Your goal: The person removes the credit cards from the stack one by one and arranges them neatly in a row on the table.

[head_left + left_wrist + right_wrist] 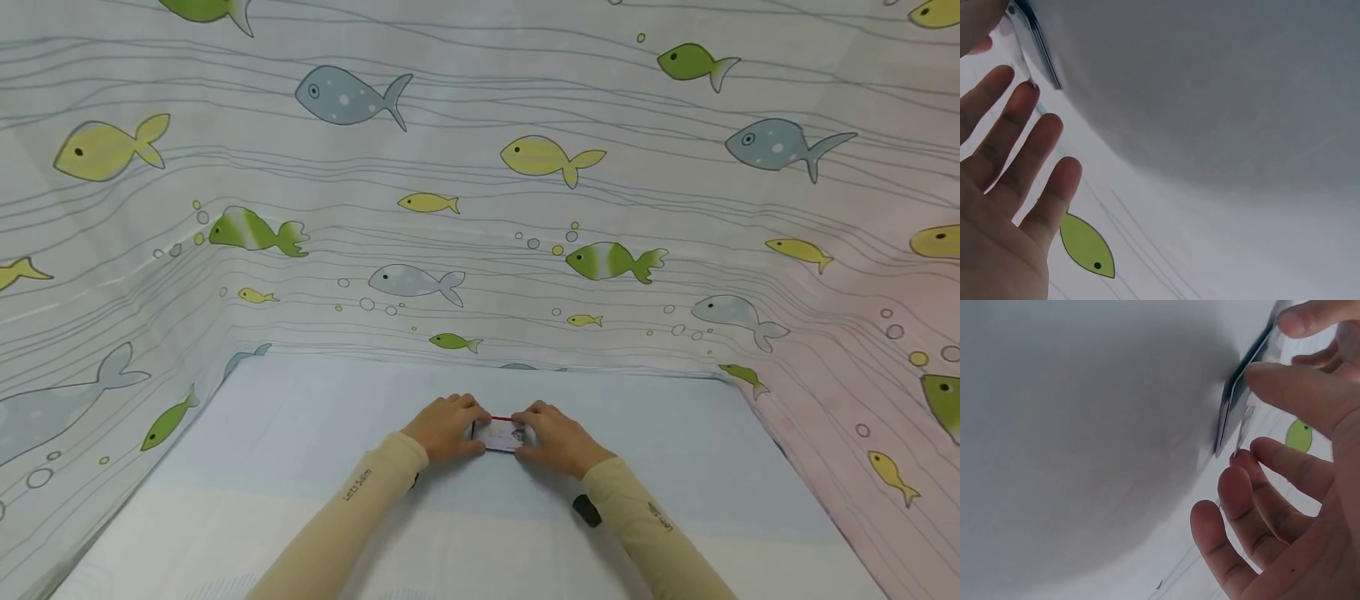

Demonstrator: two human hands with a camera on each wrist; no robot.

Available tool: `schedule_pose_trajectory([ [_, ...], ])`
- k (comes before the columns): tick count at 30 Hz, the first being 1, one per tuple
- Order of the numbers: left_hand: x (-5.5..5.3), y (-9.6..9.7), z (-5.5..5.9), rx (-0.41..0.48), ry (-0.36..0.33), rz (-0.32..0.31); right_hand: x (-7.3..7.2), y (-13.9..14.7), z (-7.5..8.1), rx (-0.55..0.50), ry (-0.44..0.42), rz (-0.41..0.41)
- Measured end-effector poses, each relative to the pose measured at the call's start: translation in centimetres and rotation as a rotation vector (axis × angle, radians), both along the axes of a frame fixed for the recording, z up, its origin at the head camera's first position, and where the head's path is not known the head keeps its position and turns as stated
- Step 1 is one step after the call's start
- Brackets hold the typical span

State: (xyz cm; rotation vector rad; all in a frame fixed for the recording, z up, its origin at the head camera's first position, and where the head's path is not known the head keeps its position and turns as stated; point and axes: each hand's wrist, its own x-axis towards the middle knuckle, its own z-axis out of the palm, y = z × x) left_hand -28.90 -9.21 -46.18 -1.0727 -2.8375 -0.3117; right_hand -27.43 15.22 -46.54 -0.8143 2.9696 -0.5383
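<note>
Between the hands lies a small flat card holder [501,437] with a pale printed face, a red far edge and a dark near edge. Its left end is pinched by my left hand [447,428], thumb at the near edge and fingers at the far edge. My right hand [561,440] grips the right end in the same way. In the left wrist view the holder's dark layered edge [1044,50] shows beside a clear flap at the fingertips. From the right wrist, the thumb touches the thin layers [1229,409], and clear plastic juts out below. What lies inside is hidden.
A pale blue and white tabletop [337,408] spreads around the hands. Fish-printed cloth walls [480,233] enclose it at the back and both sides. A small black object [587,510] shows at the right sleeve.
</note>
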Motion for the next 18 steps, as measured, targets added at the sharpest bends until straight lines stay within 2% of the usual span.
schedule_pose_trajectory([
  [5,0.1,-0.1,0.1,-0.031,0.034,-0.014,0.3,0.0,0.1,-0.004,-0.033,-0.023],
  [10,0.4,-0.6,0.3,-0.029,0.085,-0.057,0.6,-0.2,0.2,-0.007,-0.061,-0.034],
  [14,1.0,-1.1,0.6,-0.021,0.136,-0.087,1.0,-0.4,0.4,-0.022,-0.055,-0.030],
  [18,1.7,-1.8,0.9,-0.013,0.145,-0.089,1.5,-0.7,0.8,-0.036,-0.030,-0.013],
])
